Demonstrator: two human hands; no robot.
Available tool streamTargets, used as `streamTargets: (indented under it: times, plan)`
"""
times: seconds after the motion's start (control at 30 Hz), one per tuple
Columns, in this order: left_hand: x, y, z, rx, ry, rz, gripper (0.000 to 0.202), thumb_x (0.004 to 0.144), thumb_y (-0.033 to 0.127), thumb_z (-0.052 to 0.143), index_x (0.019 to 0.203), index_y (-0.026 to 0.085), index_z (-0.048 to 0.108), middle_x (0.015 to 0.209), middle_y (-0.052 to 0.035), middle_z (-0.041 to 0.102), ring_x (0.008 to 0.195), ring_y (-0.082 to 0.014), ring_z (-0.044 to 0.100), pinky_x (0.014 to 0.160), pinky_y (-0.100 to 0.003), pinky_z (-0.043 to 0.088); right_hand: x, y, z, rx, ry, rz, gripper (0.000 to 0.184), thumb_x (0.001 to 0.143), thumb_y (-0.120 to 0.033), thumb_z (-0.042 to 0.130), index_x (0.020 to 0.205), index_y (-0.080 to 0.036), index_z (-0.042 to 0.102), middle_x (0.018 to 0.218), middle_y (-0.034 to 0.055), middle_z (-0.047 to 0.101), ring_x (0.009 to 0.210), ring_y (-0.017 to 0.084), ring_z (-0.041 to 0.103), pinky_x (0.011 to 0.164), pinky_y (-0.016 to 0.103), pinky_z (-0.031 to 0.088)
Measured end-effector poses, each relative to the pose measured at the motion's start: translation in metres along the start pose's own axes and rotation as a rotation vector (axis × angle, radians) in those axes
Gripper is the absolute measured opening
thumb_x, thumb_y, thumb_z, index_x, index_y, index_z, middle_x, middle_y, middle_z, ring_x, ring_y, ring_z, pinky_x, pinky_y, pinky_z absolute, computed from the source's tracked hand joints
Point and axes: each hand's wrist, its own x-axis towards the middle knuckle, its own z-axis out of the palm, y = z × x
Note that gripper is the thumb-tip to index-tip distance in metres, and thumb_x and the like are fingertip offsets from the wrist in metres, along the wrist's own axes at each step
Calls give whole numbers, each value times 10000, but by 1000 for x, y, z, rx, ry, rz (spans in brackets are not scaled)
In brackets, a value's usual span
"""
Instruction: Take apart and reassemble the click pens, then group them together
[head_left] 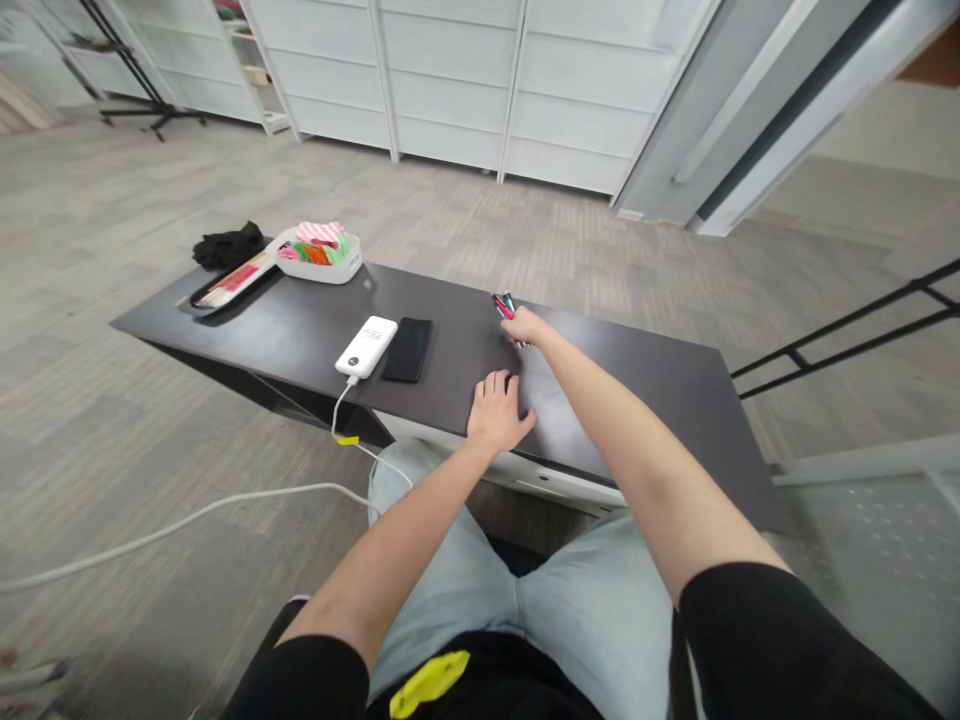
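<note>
My right hand [527, 327] is wrapped round a bundle of pens [503, 305] above the far side of the dark tabletop [465, 300]. Pink, blue and black ends stick out past the fingers, and several tips show below the fist. Close to the near edge, my left hand [496, 405] lies palm down on the surface, fingers stretched and thumb apart, with nothing in it. Left of that hand is a black phone [408, 350], and beside the phone a white power bank [366, 346] with a cable plugged into its near end.
A white basket [346, 268] of colourful items, a long tray [238, 285] and a black cloth [227, 246] sit at the table's far left. The white cable [255, 496] runs over my leg to the left. White cabinets [450, 80] line the back; a black metal frame [847, 335] is at right.
</note>
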Motion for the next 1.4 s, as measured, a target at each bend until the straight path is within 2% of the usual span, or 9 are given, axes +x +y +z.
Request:
streamTargets:
  times: [0.17, 0.37, 0.5, 0.7, 0.93, 1.07, 1.17, 1.3, 1.4]
  plan:
    - [1, 0, -5, -12, -94, -2, 775, 1084, 541, 617, 1815, 290, 581, 1816, -259, 586, 1721, -499, 496, 1444, -718, 430, 20, -62, 41, 10, -12, 88, 497, 1169, -441, 839, 1587, -194, 729, 1591, 152, 753, 1340, 306, 795, 1124, 558, 715]
    - [0, 3, -16, -5, -188, 49, 729, 1112, 498, 466, 1780, 279, 659, 1762, -266, 666, 1689, -523, 493, 1434, -737, 390, 23, -94, 60, -47, 70, 94, 496, 1176, -427, 830, 1597, -187, 722, 1604, 158, 746, 1346, 304, 792, 1130, 564, 709]
    - [-1, 4, -17, -5, -198, 61, 728, 1126, 513, 438, 1721, 192, 707, 1746, -296, 676, 1668, -511, 518, 1427, -713, 402, 20, -102, 59, -106, 57, 86, 494, 1184, -427, 818, 1595, -171, 718, 1604, 164, 747, 1360, 306, 786, 1146, 567, 697]
    - [1, 2, -11, 10, -165, 54, 737, 1136, 505, 430, 1762, 184, 652, 1798, -285, 616, 1708, -491, 479, 1418, -692, 421, 16, -99, 54, -166, 13, 44, 829, 1141, -353, 887, 1670, 111, 450, 1753, 397, 596, 1580, 355, 659, 1307, 481, 550]
    - [2, 1, -5, 1, -136, 26, 798, 1128, 648, 468, 1770, 203, 630, 1802, -304, 568, 1711, -514, 460, 1436, -715, 421, 13, -91, 49, -205, -27, -31, 894, 1072, -607, 911, 1721, -108, 552, 1666, 346, 725, 1533, 451, 758, 1292, 555, 605]
    - [2, 0, -5, -24, -127, 0, 774, 1106, 627, 544, 1805, 296, 570, 1860, -231, 534, 1742, -511, 436, 1466, -728, 386, 8, -75, 38, -198, 14, -120, 770, 1174, -646, 729, 1720, -122, 585, 1817, 303, 619, 1689, 448, 633, 1402, 529, 498]
    - [2, 0, -4, -12, -102, -7, 776, 1111, 630, 564, 1788, 251, 583, 1867, -231, 529, 1742, -473, 451, 1466, -675, 410, 1, -48, 32, -156, 58, -173, 663, 1247, -565, 594, 1737, -120, 558, 1850, 256, 588, 1681, 355, 625, 1403, 425, 468]
    - [1, 0, -5, 2, -88, -8, 767, 1105, 594, 588, 1756, 189, 614, 1852, -252, 538, 1730, -456, 468, 1451, -626, 429, -35, 18, 25, -75, 135, -234, 550, 1255, -428, 541, 1711, -122, 568, 1631, 160, 767, 1514, 215, 687, 1334, 280, 470]
    - [1, 1, -8, 4, -96, -8, 758, 1108, 589, 573, 1781, 241, 583, 1871, -229, 534, 1746, -471, 452, 1458, -667, 404, -86, 87, 17, -43, 211, -166, 588, 1211, -386, 478, 1746, -156, 558, 1615, 208, 763, 1366, 286, 768, 1288, 372, 558]
